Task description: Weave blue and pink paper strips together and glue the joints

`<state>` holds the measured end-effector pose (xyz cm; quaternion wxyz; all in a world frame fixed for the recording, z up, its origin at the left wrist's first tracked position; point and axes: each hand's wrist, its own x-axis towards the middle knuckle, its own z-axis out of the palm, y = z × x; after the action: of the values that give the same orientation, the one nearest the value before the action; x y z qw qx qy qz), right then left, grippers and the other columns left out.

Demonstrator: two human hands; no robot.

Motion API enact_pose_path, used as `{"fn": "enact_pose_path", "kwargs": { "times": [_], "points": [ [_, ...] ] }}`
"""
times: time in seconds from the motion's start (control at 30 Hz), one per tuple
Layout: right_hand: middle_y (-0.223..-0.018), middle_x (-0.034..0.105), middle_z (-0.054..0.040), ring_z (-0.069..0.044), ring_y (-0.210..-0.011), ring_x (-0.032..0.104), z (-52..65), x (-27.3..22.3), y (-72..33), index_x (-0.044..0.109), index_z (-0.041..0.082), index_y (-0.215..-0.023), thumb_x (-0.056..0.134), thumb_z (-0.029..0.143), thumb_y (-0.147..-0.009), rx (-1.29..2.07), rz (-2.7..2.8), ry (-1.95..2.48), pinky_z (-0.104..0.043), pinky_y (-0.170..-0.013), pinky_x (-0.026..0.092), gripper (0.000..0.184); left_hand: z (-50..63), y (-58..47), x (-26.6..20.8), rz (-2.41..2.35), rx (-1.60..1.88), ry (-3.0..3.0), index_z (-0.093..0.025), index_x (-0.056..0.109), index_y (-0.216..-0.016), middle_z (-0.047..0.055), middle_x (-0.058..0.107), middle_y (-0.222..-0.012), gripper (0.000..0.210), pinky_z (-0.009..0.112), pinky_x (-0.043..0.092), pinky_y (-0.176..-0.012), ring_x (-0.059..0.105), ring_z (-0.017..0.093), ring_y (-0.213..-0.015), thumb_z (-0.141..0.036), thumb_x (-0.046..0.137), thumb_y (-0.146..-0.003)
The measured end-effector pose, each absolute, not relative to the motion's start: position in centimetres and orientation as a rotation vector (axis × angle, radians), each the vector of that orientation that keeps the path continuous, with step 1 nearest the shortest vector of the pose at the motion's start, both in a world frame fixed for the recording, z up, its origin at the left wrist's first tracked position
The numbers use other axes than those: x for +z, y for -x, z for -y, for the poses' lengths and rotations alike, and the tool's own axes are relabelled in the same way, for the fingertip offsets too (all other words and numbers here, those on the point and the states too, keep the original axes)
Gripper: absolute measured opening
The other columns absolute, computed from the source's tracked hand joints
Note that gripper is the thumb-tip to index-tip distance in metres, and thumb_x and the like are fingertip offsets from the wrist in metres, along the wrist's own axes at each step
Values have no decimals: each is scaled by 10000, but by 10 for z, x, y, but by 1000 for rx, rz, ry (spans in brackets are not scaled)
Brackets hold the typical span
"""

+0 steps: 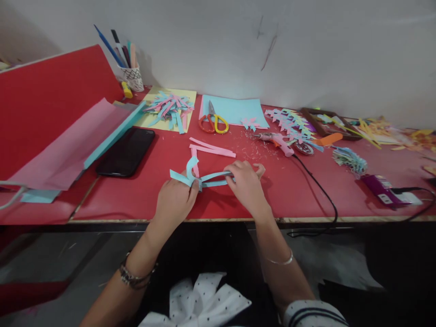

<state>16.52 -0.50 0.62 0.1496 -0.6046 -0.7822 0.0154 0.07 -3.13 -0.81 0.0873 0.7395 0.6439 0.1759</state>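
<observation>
Near the table's front edge, my left hand (pixel 179 195) pinches light-blue paper strips (pixel 213 179) where they cross, with one end curling upward. My right hand (pixel 245 181) has its fingers closed on the far ends of the same strips, to the right. A pink paper strip (pixel 195 156) runs up from the crossing, and its lower end is hidden behind the blue paper and my left fingers. Just beyond lie folded pink strips (pixel 216 149) on the red table. Whether the pink strip is joined to the blue ones, I cannot tell.
Scissors (pixel 214 119) lie on blue sheets (pixel 235 109) at the back. A pink glue gun (pixel 277 141) trails a black cord on the right. A black phone (pixel 126 152) and pink sheets (pixel 68 145) are at left. Cut strips (pixel 170 109) are heaped on yellow paper.
</observation>
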Motion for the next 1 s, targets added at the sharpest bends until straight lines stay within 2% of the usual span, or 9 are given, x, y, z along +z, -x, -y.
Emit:
{"fn": "enact_pose_path", "kwargs": {
  "times": [0.07,0.13,0.23,0.3,0.4,0.57,0.73,0.87,1.0],
  "points": [
    [-874,617,-46,-229,-907,521,5,6,-162,588,195,-785,473,153,-782,-14,2118,1737,-468,-888,208,123,31,-1,-9,-1921,512,-2214,-144,585,-845,88,658,-785,338,288,397,-585,599,222,-734,-263,269,-848],
    [-894,606,-67,-228,-904,522,4,6,-159,564,179,-807,488,177,-765,3,1971,1712,-425,-868,281,87,31,0,-10,-1923,519,-2232,-148,583,-813,87,654,-762,338,287,402,-604,598,220,-743,-261,267,-848],
    [-847,601,-73,-187,-791,551,3,8,-153,514,155,-898,511,223,-751,220,1769,1642,-309,-719,396,162,31,0,-11,-1914,532,-2249,-142,577,-822,94,650,-782,336,302,411,-645,596,229,-771,-251,260,-846],
    [-779,602,-42,-153,-703,559,3,10,-148,489,154,-959,504,291,-772,416,1697,1566,-263,-646,410,233,31,0,-12,-1915,525,-2253,-136,572,-842,101,649,-794,335,309,410,-643,595,236,-776,-249,256,-846],
    [-748,608,-21,-136,-699,568,5,11,-141,520,173,-932,450,352,-819,558,1773,1491,-246,-656,406,224,31,0,-12,-1924,502,-2267,-132,567,-865,104,648,-801,331,303,405,-627,596,234,-765,-249,257,-845],
    [-793,596,-63,-167,-734,553,9,9,-134,552,156,-808,377,260,-863,518,2141,1601,-280,-665,390,210,30,0,-10,-1937,451,-2292,-137,566,-835,92,638,-739,321,288,385,-577,599,221,-706,-239,262,-845],
    [-895,554,-86,-175,-809,538,14,6,-130,537,138,-881,403,165,-830,658,2219,1434,-317,-738,421,145,31,0,-10,-1914,519,-2298,-142,572,-867,85,642,-742,311,269,372,-546,599,213,-705,-250,281,-849],
    [-1044,514,-102,-159,-968,501,14,0,-127,496,125,-1076,332,16,-783,756,2152,1179,-312,-870,404,353,31,1,-15,-1912,597,-2323,-154,582,-880,75,651,-750,309,261,366,-533,600,208,-698,-278,300,-852],
    [-1037,520,-92,-152,-992,498,12,-5,-124,522,133,-1082,315,-9,-781,781,2137,1093,-321,-914,393,391,30,2,-19,-1944,632,-2416,-151,604,-782,84,651,-702,347,268,367,-553,597,203,-667,-273,288,-856]
  ]
}}
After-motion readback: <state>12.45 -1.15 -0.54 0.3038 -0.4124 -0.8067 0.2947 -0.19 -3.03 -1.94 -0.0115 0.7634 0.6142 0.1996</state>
